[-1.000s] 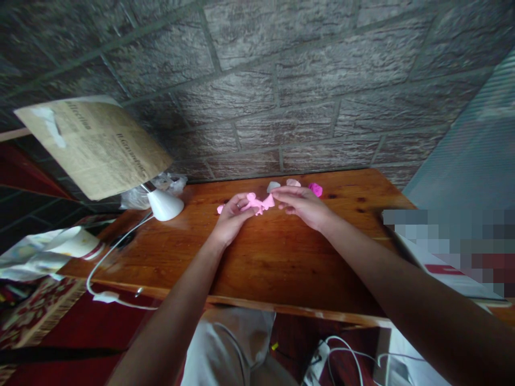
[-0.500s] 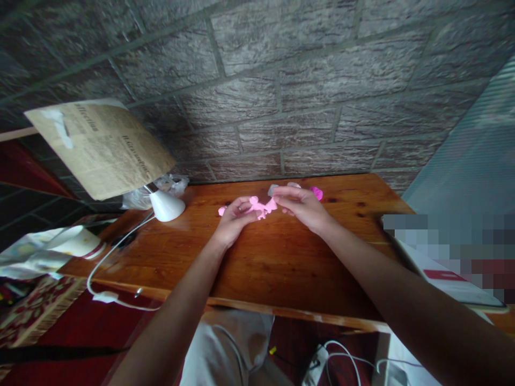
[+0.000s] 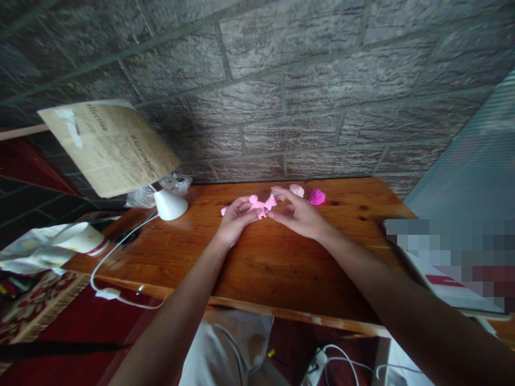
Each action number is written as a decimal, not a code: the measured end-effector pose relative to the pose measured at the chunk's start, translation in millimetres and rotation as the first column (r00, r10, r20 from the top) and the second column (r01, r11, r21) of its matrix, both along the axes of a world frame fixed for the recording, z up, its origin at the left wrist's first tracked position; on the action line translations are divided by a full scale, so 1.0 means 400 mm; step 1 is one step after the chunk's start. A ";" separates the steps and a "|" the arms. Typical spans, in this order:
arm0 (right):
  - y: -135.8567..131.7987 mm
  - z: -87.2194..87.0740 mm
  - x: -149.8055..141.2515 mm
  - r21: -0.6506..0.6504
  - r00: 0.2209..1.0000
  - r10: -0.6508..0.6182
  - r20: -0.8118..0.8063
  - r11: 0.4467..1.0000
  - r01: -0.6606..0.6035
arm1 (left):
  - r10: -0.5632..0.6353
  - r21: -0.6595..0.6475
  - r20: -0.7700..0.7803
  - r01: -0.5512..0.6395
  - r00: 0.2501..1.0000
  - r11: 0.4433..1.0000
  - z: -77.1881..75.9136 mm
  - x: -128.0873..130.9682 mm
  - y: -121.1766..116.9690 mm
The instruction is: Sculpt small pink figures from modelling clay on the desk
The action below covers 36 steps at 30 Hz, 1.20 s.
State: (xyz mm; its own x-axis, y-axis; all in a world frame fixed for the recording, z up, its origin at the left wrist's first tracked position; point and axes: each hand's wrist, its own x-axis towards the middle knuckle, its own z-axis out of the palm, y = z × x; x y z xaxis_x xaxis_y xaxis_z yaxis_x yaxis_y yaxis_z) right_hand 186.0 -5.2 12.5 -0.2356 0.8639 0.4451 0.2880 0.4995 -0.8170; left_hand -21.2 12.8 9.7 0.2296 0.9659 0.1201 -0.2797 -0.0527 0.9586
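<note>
My left hand (image 3: 233,221) is closed on a light pink figure of what looks like modelling clay (image 3: 263,205), above the wooden table. The figure has rounded lumps and a flared piece at its right end. My right hand (image 3: 300,213) is around that end, thumb and forefinger apart; whether a fingertip touches the clay I cannot tell. Another light pink lump (image 3: 224,211) shows to the left of my left hand. Behind my right hand lie a pale pink lump (image 3: 296,190) and a bright magenta lump (image 3: 317,197). A greyish piece is mostly hidden by my right fingers.
A lamp with a newsprint shade (image 3: 116,150) and white base (image 3: 171,205) stands at the left, its cord (image 3: 107,254) hanging over the edge. Nearby are a clear plastic bag (image 3: 140,197) and a paper cup (image 3: 80,238). A brick-patterned wall (image 3: 261,107) backs the wooden table (image 3: 281,273).
My right thumb and forefinger have parted from their pinch at the figure's right end, the thumb moving lower. The pale pink lump shows more fully. The view has shifted slightly.
</note>
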 end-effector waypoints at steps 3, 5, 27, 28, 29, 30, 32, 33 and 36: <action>-0.003 0.002 -0.001 0.010 0.999 0.035 0.037 0.999 -0.036 | -0.002 -0.004 0.008 0.002 1.000 1.000 0.002 0.001 0.000; -0.005 0.001 -0.001 0.017 0.998 0.039 0.057 0.999 -0.040 | -0.001 -0.010 0.015 0.001 1.000 1.000 0.003 0.001 0.000; 0.013 -0.030 -0.013 0.251 0.980 -0.139 0.142 0.963 0.101 | 0.004 -0.025 0.005 -0.004 1.000 1.000 0.003 0.005 -0.005; 0.013 -0.030 -0.013 0.253 0.980 -0.142 0.140 0.962 0.103 | 0.006 -0.025 0.005 -0.006 1.000 1.000 0.002 0.005 -0.005; 0.013 -0.029 -0.013 0.254 0.980 -0.143 0.138 0.962 0.105 | 0.007 -0.025 0.005 -0.007 1.000 1.000 0.002 0.004 -0.005; 0.012 -0.028 -0.014 0.253 0.980 -0.143 0.135 0.962 0.105 | 0.007 -0.024 0.006 -0.007 1.000 1.000 0.002 0.004 -0.005; 0.010 -0.027 -0.015 0.249 0.981 -0.142 0.131 0.963 0.107 | 0.008 -0.022 0.009 -0.008 1.000 1.000 0.002 0.004 -0.005; 0.009 -0.027 -0.016 0.247 0.981 -0.144 0.129 0.963 0.109 | 0.008 -0.021 0.011 -0.008 1.000 1.000 0.002 0.004 -0.004; 0.007 -0.026 -0.018 0.246 0.980 -0.151 0.126 0.962 0.117 | 0.007 -0.022 0.018 -0.007 1.000 1.000 0.002 0.005 -0.005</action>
